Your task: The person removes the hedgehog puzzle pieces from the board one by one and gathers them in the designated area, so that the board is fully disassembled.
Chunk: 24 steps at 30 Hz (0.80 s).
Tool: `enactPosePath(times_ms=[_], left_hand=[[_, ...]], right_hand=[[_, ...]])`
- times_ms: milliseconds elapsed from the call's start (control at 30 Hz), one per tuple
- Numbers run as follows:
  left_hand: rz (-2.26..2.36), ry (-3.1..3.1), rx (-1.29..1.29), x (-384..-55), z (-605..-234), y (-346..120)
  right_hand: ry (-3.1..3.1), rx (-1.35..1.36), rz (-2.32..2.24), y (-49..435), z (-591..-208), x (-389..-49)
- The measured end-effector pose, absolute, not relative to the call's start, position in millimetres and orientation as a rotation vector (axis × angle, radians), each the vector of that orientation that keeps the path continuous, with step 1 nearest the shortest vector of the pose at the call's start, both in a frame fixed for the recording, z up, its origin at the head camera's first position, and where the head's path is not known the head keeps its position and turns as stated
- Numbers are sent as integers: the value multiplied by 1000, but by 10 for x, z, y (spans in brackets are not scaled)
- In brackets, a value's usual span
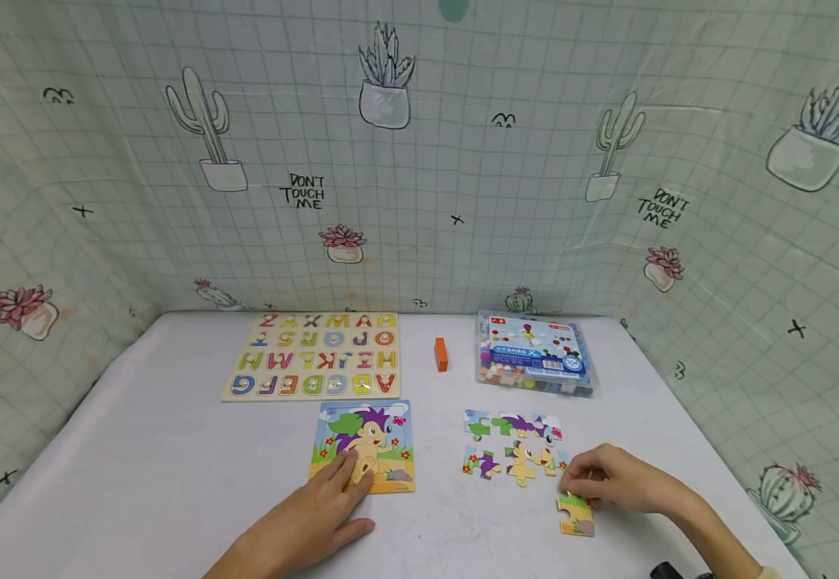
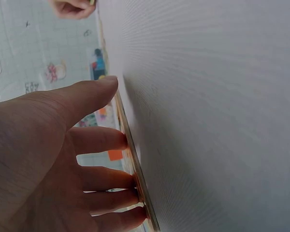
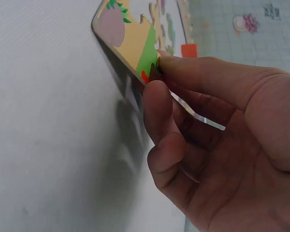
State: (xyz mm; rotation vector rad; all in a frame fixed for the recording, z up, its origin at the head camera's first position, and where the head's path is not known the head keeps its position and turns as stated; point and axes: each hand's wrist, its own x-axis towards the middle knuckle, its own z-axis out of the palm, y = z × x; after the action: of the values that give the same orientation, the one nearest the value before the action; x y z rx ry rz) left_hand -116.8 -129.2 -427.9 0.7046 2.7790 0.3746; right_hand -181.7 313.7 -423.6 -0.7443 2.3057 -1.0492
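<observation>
My left hand lies with its fingers extended over the lower left part of a square hedgehog picture board. In the left wrist view, the fingertips press along the board's edge, with the thumb held apart. Between thumb and index finger, my right hand pinches a jigsaw piece by its upper end. The right wrist view shows this piece tilted up from the table, printed with a purple-grey rock, yellow ground and green grass. Several loose hedgehog jigsaw pieces lie in two rows left of the right hand.
Behind the picture board lies a wooden alphabet board. An orange block sits near the table's middle, and a clear plastic box of colourful parts stands at the back right. A black object shows at the lower right edge.
</observation>
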Motion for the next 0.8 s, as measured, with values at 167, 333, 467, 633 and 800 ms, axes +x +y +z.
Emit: enactPosePath(times_ms=[167, 333, 467, 633, 800], left_hand=[[353, 2780, 702, -1177, -4269, -1281], [340, 2784, 696, -1184, -4271, -1270], [345, 2779, 693, -1190, -4282, -1268], [333, 2781, 700, -1191, -4283, -1272], [339, 2791, 714, -1187, -4281, -1288]], right_hand=[[2343, -752, -1040, 3219, -4252, -1812], [2385, -704, -1037, 3211, -4257, -1833], [2388, -682, -1042, 3181, -4262, -1853], [2396, -687, -1049, 3145, -4277, -1862], [2425, -685, -1021, 3120, -4275, -1867]])
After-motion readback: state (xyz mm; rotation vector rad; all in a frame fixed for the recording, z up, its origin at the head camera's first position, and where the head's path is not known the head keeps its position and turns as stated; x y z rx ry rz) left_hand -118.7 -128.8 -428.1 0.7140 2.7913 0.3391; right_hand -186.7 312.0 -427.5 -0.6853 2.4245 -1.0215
